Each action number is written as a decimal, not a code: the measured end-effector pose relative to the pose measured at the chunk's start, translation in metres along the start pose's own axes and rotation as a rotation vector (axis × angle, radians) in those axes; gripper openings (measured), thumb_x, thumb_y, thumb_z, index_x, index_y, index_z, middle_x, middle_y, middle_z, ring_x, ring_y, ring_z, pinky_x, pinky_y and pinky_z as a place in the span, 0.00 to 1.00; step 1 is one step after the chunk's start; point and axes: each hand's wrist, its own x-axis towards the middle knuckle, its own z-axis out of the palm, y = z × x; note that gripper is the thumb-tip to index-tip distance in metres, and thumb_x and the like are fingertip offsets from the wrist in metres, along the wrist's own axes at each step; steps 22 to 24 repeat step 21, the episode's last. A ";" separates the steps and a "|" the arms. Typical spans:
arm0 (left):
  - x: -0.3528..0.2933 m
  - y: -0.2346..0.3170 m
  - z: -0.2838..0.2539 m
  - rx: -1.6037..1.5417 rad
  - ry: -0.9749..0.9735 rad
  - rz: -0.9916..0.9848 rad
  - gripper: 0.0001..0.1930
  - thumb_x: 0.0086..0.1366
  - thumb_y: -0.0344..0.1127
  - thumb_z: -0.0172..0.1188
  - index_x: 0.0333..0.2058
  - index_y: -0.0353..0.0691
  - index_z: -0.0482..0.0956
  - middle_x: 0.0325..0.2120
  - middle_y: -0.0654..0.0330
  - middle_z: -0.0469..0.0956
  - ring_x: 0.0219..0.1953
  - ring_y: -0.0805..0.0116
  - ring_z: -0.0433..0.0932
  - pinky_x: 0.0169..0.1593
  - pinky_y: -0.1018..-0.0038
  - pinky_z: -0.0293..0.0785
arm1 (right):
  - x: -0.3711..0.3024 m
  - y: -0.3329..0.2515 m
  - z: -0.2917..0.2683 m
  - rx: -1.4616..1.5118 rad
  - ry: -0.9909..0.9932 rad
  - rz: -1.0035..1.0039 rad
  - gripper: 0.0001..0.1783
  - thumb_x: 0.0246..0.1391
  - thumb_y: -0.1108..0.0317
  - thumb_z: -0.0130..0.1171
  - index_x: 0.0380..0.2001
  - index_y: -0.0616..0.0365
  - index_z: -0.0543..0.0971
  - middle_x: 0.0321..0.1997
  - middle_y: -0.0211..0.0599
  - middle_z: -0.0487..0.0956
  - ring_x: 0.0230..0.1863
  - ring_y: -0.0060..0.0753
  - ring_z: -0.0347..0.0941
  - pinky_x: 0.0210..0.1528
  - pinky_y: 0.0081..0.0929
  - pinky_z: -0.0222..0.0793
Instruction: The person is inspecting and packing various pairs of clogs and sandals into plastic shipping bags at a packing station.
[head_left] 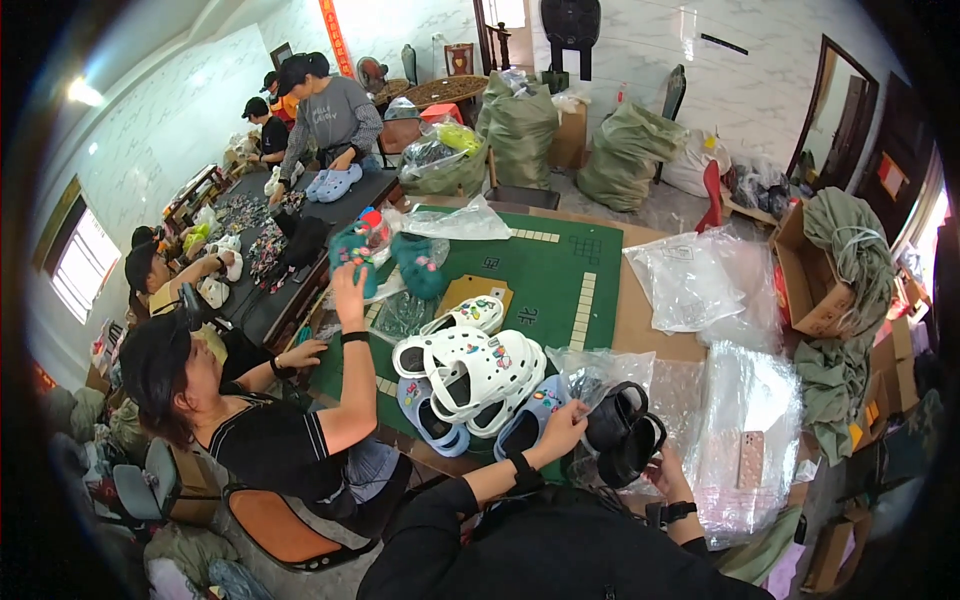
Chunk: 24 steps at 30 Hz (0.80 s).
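A pair of black clogs (625, 432) lies tilted at the table's near edge, partly in or against a clear plastic bag (592, 372). My left hand (563, 430) pinches the bag's edge, left of the clogs. At their lower right, my right hand (668, 472) has its fingers closed around the near end of the clogs; part of this grip is hidden. White clogs (470, 365) with colourful charms are piled just beyond my left hand. Light blue clogs (540, 405) lie under and beside that pile, one close to my left wrist.
A stack of clear bags (745, 430) with a phone (751, 460) on it lies to my right. At my left, a seated co-worker (270, 400) reaches toward dark green fuzzy clogs (418, 265). An open cardboard box (815, 265) stands at the right; large green sacks (625, 155) stand behind.
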 end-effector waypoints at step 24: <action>0.002 -0.003 -0.012 0.133 -0.041 -0.037 0.12 0.52 0.30 0.54 0.37 0.38 0.69 0.20 0.51 0.72 0.24 0.62 0.73 0.28 0.70 0.66 | 0.036 0.001 -0.010 -0.042 0.114 -0.343 0.07 0.48 0.76 0.48 0.32 0.59 0.73 0.25 0.37 0.74 0.23 0.30 0.71 0.25 0.22 0.69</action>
